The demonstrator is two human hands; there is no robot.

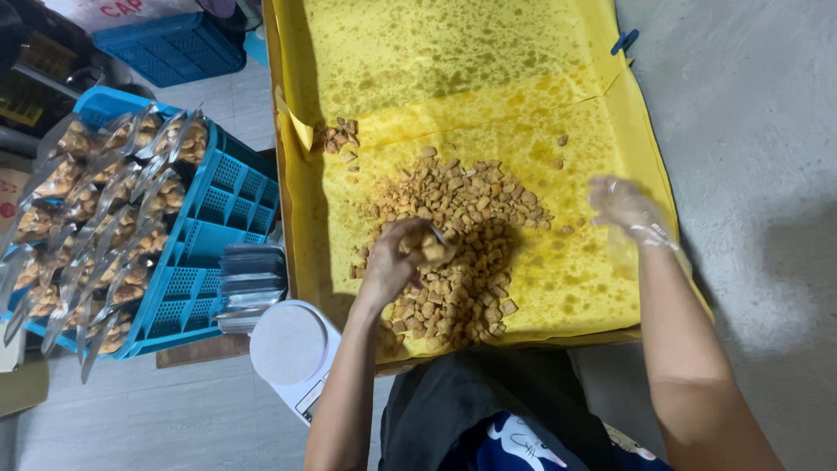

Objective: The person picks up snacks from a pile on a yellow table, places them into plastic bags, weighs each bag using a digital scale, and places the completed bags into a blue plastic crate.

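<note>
Far left: blue crate (228, 228) sitting beside tray, clear filled bags (96, 209) leaning in rows inside. Stack of empty clear bags (251, 286) lying at crate's corner, round white scale (292, 347) just below. Your left hand (394, 260) digging into pile of brown fried cubes (462, 244) on yellow paper-lined tray (610, 288), fingers curling around few cubes, clear bag edge showing there. Your right hand (621, 205), in thin clear glove, hovering blurred over paper right of pile, fingers spreading loose, holding nothing.

Grey concrete floor (767, 131) right; pale tiled floor (131, 419) left, dim light.
</note>
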